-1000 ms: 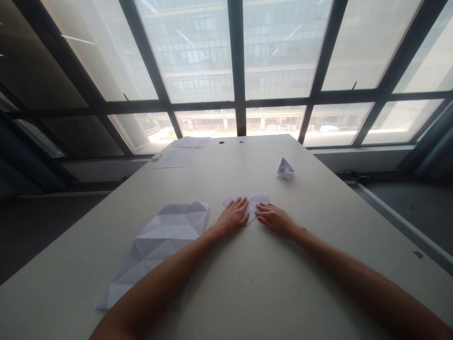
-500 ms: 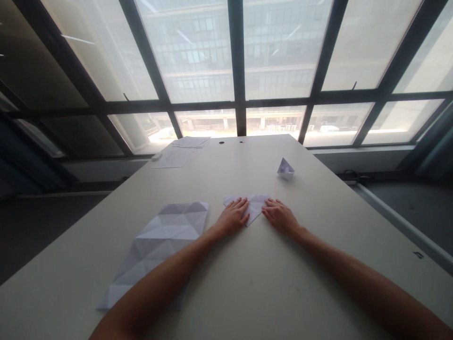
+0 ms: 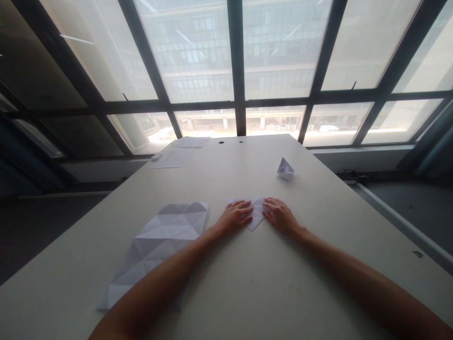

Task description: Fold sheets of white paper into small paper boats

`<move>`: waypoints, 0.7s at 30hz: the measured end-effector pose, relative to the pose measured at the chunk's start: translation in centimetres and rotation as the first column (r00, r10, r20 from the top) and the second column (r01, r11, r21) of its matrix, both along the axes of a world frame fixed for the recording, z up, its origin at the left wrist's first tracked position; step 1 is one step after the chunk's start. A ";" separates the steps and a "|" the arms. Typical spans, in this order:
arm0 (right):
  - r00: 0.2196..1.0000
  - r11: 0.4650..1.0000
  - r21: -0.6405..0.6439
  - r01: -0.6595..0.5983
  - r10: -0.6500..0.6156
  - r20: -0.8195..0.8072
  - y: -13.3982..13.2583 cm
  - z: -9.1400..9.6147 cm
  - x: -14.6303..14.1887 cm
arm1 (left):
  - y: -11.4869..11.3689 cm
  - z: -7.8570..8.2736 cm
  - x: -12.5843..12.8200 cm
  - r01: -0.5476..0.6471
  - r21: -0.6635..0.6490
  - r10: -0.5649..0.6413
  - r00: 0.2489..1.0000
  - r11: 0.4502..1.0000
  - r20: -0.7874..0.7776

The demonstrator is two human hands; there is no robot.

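Note:
A folded white sheet of paper [image 3: 257, 210] lies flat on the table in front of me, with a pointed corner toward me. My left hand [image 3: 236, 215] rests on its left part, fingers stretched out and lying flat. On its right part lies my right hand [image 3: 281, 215], fingers also extended and pressing down. Both hands cover much of the paper, so its full outline is hidden. Left of my left hand is a larger creased sheet [image 3: 166, 231], partly beneath my left forearm. A small folded paper boat [image 3: 285, 169] stands beyond my right hand.
Several loose sheets [image 3: 170, 159] lie at the table's far left, beside a small pale object [image 3: 156, 157] that I cannot make out. The white table [image 3: 247, 283] reaches toward large framed windows. A dark mark [image 3: 417, 254] is near its right edge.
The folded paper has shifted slightly to the right and toward me. My left hand has moved a little to the right with it, while my right hand has barely moved.

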State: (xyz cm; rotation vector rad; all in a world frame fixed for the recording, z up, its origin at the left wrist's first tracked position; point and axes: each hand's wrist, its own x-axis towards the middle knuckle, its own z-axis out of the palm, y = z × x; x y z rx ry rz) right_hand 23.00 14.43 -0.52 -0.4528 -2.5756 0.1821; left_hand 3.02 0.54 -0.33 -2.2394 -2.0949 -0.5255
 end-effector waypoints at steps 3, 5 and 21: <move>1.000 1.000 0.001 -0.013 0.013 0.007 0.0 0.0 0.0 | 0.0 0.0 0.0 0.030 0.009 -0.030 1.000 1.000 0.006; 1.000 1.000 -0.004 -0.015 0.015 0.018 0.0 0.0 0.0 | 0.0 0.1 0.1 0.034 0.008 -0.034 0.999 0.999 0.009; 0.997 0.998 -0.067 -0.010 0.015 0.073 0.1 0.2 0.2 | -0.2 0.6 0.4 -0.225 0.061 0.223 0.974 0.972 0.039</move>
